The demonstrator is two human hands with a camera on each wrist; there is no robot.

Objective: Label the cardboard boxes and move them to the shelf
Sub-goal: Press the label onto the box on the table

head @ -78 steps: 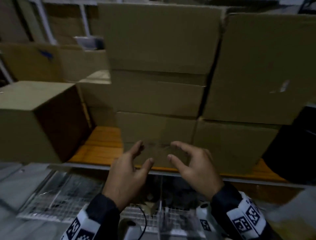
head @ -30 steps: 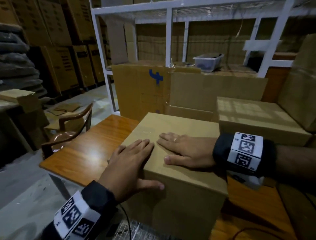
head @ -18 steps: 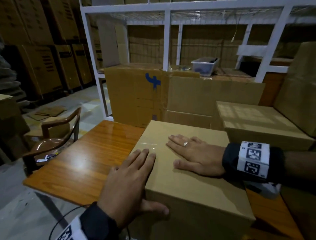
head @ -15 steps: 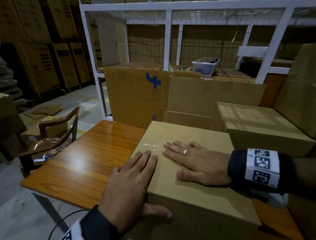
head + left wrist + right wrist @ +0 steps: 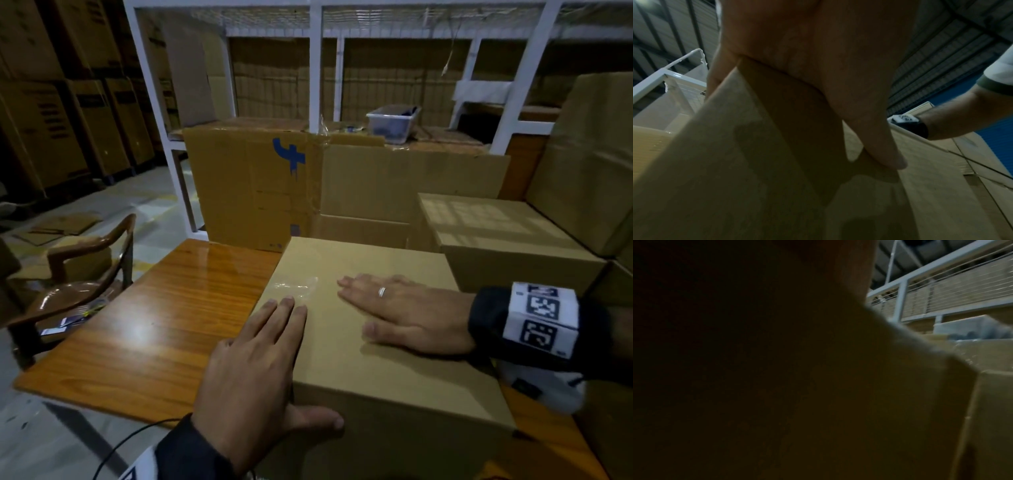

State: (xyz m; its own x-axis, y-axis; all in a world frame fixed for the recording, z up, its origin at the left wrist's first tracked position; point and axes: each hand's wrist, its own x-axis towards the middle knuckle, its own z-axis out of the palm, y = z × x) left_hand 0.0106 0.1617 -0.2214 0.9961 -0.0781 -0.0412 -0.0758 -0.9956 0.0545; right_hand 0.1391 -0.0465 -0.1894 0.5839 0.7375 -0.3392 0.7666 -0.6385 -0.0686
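Both palms flat on the box, nothing gripped

We have one closed cardboard box [image 5: 387, 329] on the wooden table [image 5: 164, 325], sitting at the table's 3 o'clock side and running off toward our 6 o'clock edge. More boxes stand just behind it at 12 and beside it at 2 o'clock.

Our left hand [image 5: 257, 370] drapes over the box's near left corner: fingers straight on the top face, thumb down on the front face. The left wrist view confirms the palm wrapped over that edge, thumb pressing the cardboard. Nothing is pinched; the hand lies open. We judge this placement steadies the box against sliding on the glossy table.

Our right hand [image 5: 407, 315] lies flat on the top face at about 1 o'clock from the left, fingers spread and pointing toward 9 o'clock, a ring showing. It holds nothing. The right wrist view is almost wholly dark, which fits a wrist resting on the box.

Between the fingertips sits a small shiny patch [image 5: 296, 286], clear like tape or film. Whether it is a label we cannot tell; no print is readable. Pressing beside it suggests smoothing it down.

The box itself: plain tan, clean edges, no visible markings, top flat and undented. The white shelf frame [image 5: 317, 68] stands at 12 o'clock, well apart
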